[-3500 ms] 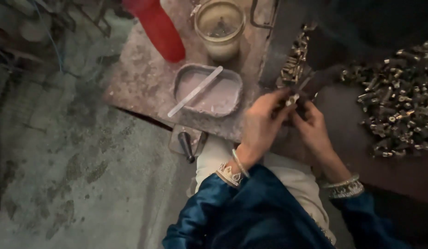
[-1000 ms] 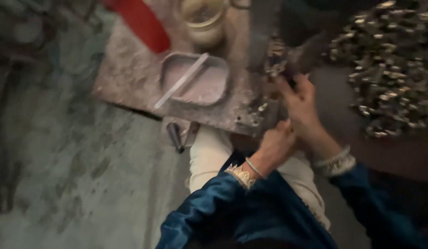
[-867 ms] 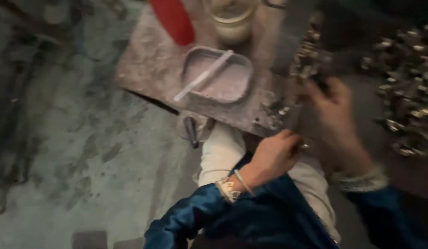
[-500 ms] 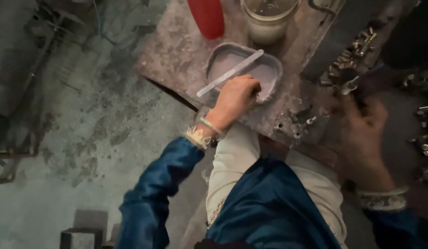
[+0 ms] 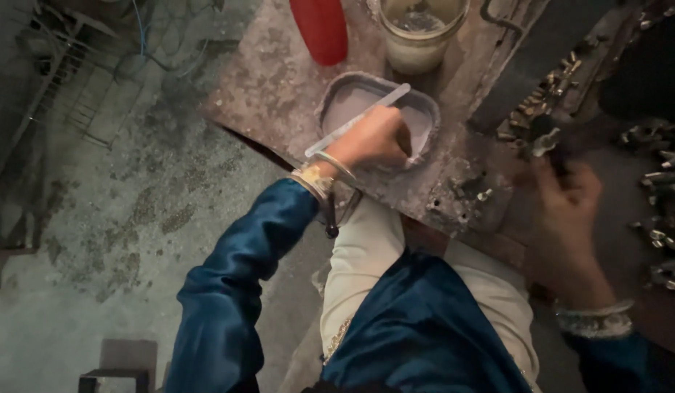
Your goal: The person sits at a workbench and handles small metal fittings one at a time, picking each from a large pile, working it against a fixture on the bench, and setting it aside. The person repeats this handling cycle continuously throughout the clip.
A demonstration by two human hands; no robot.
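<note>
Stained worktop carries grey tray. Left hand curled, fingertips inside tray; hold unclear. Right hand blurred, grips small metal part, well apart.

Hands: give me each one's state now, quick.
Left hand: fingers curled, dipped in the grey tray.
Right hand: blurred; grip cannot be told.

Shallow grey tray of pale paste, flat stick laid across it.
</note>
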